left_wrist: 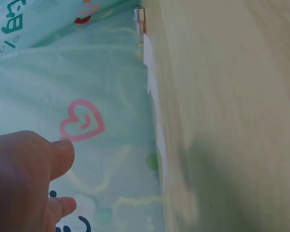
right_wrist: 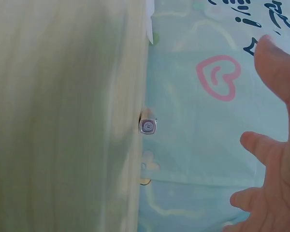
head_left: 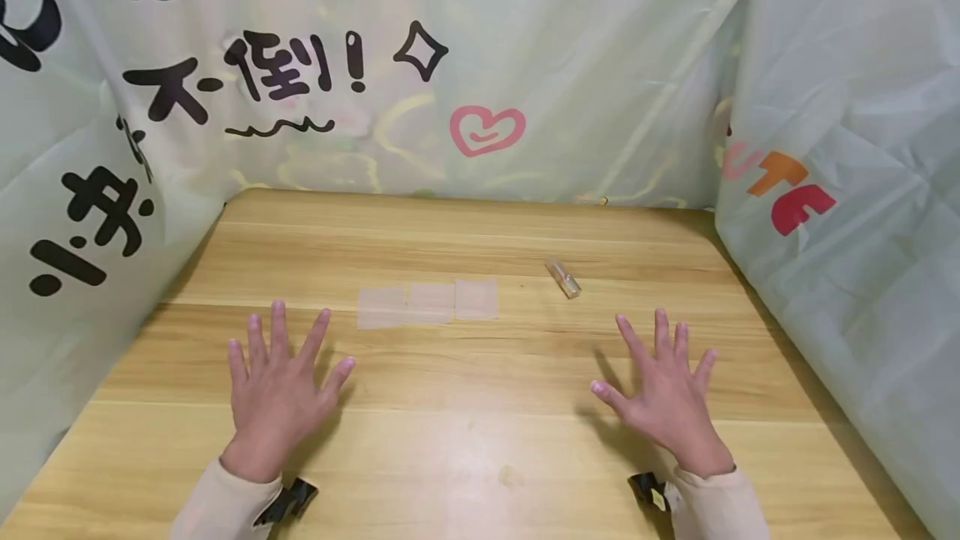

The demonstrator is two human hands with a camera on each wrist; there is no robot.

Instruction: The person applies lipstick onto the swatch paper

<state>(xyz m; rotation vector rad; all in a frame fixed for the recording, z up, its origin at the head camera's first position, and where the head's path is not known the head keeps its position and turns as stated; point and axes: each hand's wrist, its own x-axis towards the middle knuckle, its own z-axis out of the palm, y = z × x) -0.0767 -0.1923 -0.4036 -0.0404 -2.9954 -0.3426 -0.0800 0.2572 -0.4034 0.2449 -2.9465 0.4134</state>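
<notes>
My left hand [head_left: 277,398] is held palm down over the left half of the wooden table, fingers spread and holding nothing. On the right, my right hand [head_left: 667,402] mirrors it, fingers apart and also holding nothing. Beyond and between them, three thin, pale pinkish squares [head_left: 430,303] lie side by side in a row, nearer to the left hand. A small clear tube-like item [head_left: 563,279] with a shiny end lies slantwise beyond the right hand. In the right wrist view, the squarish end of this item [right_wrist: 148,126] faces the camera.
The wooden table [head_left: 465,457] is bordered at the back and sides by pale printed curtains [head_left: 600,65] with dark lettering and a pink heart. A black wrist strap [head_left: 288,502] shows at the left sleeve and another black piece [head_left: 649,492] at the right.
</notes>
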